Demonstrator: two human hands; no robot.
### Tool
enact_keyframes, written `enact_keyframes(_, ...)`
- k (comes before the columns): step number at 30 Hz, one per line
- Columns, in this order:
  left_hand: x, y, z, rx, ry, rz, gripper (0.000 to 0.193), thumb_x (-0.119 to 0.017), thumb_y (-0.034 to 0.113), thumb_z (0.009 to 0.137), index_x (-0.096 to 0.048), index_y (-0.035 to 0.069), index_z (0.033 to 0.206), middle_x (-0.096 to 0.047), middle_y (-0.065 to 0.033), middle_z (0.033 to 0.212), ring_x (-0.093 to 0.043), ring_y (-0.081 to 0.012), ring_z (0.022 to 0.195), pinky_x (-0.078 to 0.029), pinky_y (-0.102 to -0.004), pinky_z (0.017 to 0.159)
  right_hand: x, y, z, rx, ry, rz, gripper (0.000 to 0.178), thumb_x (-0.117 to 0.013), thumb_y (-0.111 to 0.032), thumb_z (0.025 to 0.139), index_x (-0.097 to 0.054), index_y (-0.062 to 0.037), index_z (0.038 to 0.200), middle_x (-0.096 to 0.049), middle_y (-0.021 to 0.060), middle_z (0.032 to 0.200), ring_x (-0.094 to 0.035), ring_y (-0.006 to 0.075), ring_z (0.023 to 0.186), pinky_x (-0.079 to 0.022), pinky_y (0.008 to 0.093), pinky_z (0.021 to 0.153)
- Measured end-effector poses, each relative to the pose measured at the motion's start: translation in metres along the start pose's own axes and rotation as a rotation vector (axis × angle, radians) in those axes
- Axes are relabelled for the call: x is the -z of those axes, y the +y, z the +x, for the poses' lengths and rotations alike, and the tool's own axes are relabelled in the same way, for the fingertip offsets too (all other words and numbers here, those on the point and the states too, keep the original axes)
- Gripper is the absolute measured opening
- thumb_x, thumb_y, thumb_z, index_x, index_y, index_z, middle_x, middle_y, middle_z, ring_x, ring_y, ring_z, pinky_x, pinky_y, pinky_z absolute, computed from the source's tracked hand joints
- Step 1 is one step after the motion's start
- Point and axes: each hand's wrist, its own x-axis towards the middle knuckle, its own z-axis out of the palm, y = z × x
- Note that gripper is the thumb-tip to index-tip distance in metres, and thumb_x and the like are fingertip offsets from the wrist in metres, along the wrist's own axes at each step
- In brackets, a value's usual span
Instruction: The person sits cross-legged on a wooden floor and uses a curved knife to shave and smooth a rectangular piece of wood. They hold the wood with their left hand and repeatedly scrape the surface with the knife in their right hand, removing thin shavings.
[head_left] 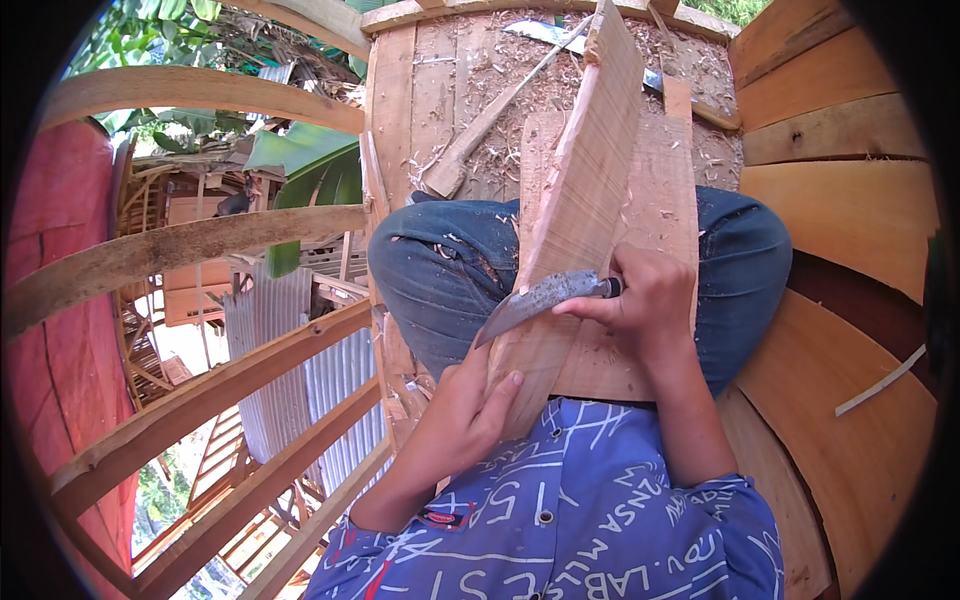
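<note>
My right hand [648, 300] is closed around the dark handle of a knife. The knife's broad, worn blade [538, 302] lies across the left edge of a long plank [592, 165], its tip pointing left and down toward my left hand [470, 405]. That hand grips the plank's near end, thumb on its face and fingers over the left edge. Tilted on its edge, the plank runs away from my body. Beneath it a flat board [655, 205] rests across my crossed legs.
Wood shavings [480, 60] cover the plank floor ahead. A wooden piece with a long thin shaft [450, 170] lies there. Beyond the plank is a metal blade [545, 33], partly hidden. Slatted rails [200, 235] stand at left, a board wall [840, 190] at right.
</note>
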Motion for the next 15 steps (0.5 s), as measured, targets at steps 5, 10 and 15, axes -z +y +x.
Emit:
enact_keyframes(5,-0.0003,-0.0007,0.0004,-0.026,0.002,0.027,0.053,-0.052,0.010,0.095,-0.034,-0.009,0.140,-0.051,-0.0239,0.133,-0.047,-0.0280,0.127,-0.034,-0.0367,0.106,0.0002,0.0008,0.0005,-0.006,0.010,0.000,0.077,-0.070,-0.080,0.055,-0.044,-0.0075,0.050,-0.047,0.0088,0.046,-0.055,0.0262,0.042,-0.044,0.0364,0.041)
enact_keyframes(10,-0.0011,0.0006,0.0002,-0.010,0.006,0.015,0.052,-0.052,0.010,0.095,-0.035,-0.009,0.140,-0.051,-0.0240,0.133,-0.047,-0.0282,0.127,-0.034,-0.0371,0.107,0.0019,-0.0009,-0.0003,-0.050,-0.024,0.018,0.078,-0.067,-0.081,0.054,-0.047,-0.0058,0.055,-0.046,0.0103,0.048,-0.054,0.0292,0.046,-0.043,0.0385,0.046)
enact_keyframes(15,-0.0008,-0.0011,0.0008,-0.016,-0.001,0.022,0.051,-0.052,0.010,0.095,-0.036,-0.008,0.139,-0.052,-0.0225,0.133,-0.048,-0.0272,0.127,-0.035,-0.0364,0.106,0.0067,-0.0029,-0.0028,-0.062,-0.041,0.032,0.076,-0.071,-0.078,0.054,-0.051,-0.0047,0.056,-0.048,0.0104,0.049,-0.055,0.0293,0.047,-0.043,0.0391,0.047)
